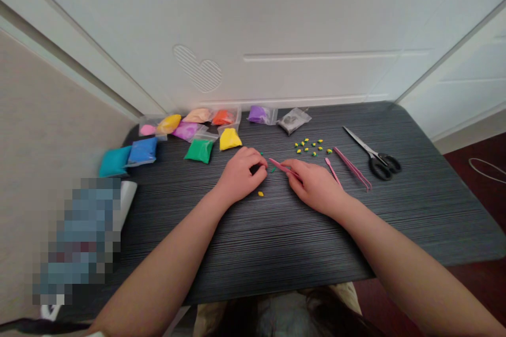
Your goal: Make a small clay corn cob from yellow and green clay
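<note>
Head view: the right hand (312,183) pinches a pink tool (279,165) between its fingers, near a green piece (273,170) on the worktop (253,242). The left hand's (242,175) fingers curl beside a yellow piece (260,194); whether they grip anything, I cannot tell.

head view; texts: none readable; labels, brands: none readable; numbers: none readable; signs: none readable

This looks like a room in a home: white panelling (296,16) with a decorative heart relief (200,71) fills the top of the frame, a plain beige wall (35,131) the left, and dark reddish flooring (458,159) shows at right.
</note>
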Demonstrator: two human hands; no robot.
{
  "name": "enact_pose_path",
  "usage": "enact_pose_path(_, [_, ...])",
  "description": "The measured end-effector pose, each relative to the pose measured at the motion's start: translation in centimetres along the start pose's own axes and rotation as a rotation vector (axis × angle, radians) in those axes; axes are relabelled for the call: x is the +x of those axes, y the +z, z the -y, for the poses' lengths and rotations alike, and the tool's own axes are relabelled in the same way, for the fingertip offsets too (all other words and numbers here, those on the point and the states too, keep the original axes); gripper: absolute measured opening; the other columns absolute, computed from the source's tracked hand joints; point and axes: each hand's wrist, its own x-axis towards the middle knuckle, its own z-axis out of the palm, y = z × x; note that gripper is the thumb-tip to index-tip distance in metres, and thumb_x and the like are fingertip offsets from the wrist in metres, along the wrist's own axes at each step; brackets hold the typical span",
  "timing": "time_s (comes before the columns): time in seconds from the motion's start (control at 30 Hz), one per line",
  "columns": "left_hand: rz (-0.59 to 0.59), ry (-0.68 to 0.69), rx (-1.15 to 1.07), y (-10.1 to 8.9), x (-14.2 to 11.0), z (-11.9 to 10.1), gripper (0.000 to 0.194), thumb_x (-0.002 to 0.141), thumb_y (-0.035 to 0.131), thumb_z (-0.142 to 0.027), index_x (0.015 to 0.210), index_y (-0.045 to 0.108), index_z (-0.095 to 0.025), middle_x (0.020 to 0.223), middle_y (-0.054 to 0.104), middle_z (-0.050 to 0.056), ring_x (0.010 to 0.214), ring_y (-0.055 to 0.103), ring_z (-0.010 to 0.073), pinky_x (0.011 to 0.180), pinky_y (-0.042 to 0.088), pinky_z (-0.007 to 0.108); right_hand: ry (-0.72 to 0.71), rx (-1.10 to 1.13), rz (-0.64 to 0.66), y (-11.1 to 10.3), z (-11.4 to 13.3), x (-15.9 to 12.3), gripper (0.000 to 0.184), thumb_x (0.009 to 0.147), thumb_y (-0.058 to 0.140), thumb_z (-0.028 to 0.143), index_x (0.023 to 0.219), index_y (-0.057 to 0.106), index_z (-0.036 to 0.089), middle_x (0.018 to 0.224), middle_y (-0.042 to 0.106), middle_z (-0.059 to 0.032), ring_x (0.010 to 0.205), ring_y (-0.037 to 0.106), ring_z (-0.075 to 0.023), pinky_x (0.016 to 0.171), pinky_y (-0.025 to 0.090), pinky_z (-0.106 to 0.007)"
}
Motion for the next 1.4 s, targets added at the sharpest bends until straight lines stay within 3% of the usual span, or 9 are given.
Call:
enact_pose_path(0.2, [-0.146, 0.007, -0.040, 0.0, -0.1, 0.5, 0.015, 0.076, 0.047, -0.016, 0.080, 0.062, -0.015, 0.079, 0.057, 0.003, 0.079, 0.052, 0.0135, 0.075, 0.042, 0.028, -0.082, -0.004, 0.045, -0.1, -0.1, 0.1, 0.028, 0.086, 0.033, 0.016, 0.110, 0.046, 0.019, 0.105, 0.060, -0.0032, 0.095, 0.055, -0.0154, 0.082, 0.040, -0.026])
enact_pose_path(0.53, [-0.110, 0.088, -0.005, 0.4, -0.3, 0.9, 0.021, 0.078, 0.046, -0.020, 0.086, 0.066, -0.017, 0.081, 0.057, 0.004, 0.080, 0.051, 0.0145, 0.074, 0.042, 0.029, -0.089, -0.088, 0.049, 0.2, 0.1, 0.1, 0.028, 0.085, 0.035, 0.016, 0.111, 0.046, 0.019, 0.105, 0.060, -0.0036, 0.095, 0.055, -0.0161, 0.084, 0.039, -0.027])
enact_pose_path(0.97, [0.002, 0.088, 0.013, 0.3, -0.2, 1.0, 0.022, 0.079, 0.045, -0.020, 0.087, 0.066, -0.019, 0.080, 0.058, 0.002, 0.080, 0.050, 0.0149, 0.075, 0.041, 0.029, -0.086, -0.143, 0.075, 0.3, 0.3, 0.2, 0.028, 0.086, 0.034, 0.017, 0.111, 0.047, 0.019, 0.102, 0.061, -0.0041, 0.095, 0.055, -0.0161, 0.083, 0.039, -0.028])
enact_pose_path(1.23, [-0.071, -0.020, -0.038, 0.3, -0.1, 0.8, 0.021, 0.078, 0.045, -0.019, 0.088, 0.064, -0.016, 0.083, 0.059, 0.004, 0.083, 0.054, 0.0144, 0.078, 0.042, 0.028, -0.060, -0.262, 0.092, 0.3, 1.0, 0.4, 0.026, 0.087, 0.032, 0.020, 0.107, 0.048, 0.020, 0.089, 0.061, -0.0033, 0.083, 0.058, -0.0178, 0.072, 0.040, -0.028])
enact_pose_path(1.4, [-0.092, -0.055, -0.066, 0.2, -0.1, 0.8, 0.020, 0.078, 0.045, -0.019, 0.086, 0.063, -0.016, 0.083, 0.061, 0.003, 0.082, 0.055, 0.0138, 0.078, 0.043, 0.027, -0.038, -0.286, 0.088, 0.4, 1.3, 0.2, 0.027, 0.087, 0.032, 0.019, 0.108, 0.048, 0.020, 0.092, 0.061, -0.0034, 0.083, 0.058, -0.0178, 0.072, 0.040, -0.028])
